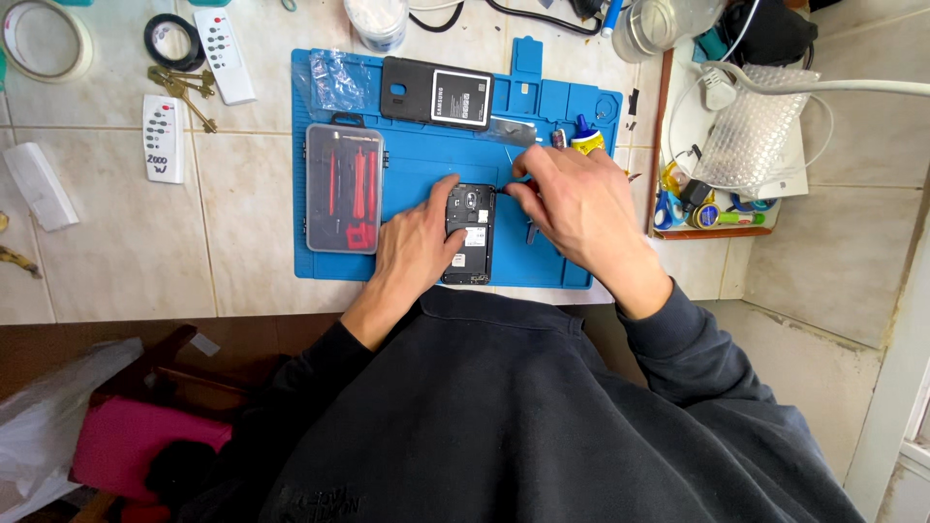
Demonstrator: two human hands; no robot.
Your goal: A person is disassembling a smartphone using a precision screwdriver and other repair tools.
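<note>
An opened black phone (471, 208) with its back removed lies on a blue work mat (426, 155). My left hand (418, 242) rests on the phone's left edge and holds it flat, thumb across its lower half. My right hand (573, 201) is closed around a thin tool with a red handle, its tip at the phone's upper right corner. The tool is mostly hidden by my fingers. The phone's black back cover with the battery (436, 92) lies at the mat's far side.
A clear case of red screwdrivers (345, 188) sits left of my left hand. A small plastic bag (335, 81), a glue bottle (585, 141), two white remotes (163, 138), keys (184, 89), tape rolls (44, 39) and a cluttered wooden tray (717, 194) surround the mat.
</note>
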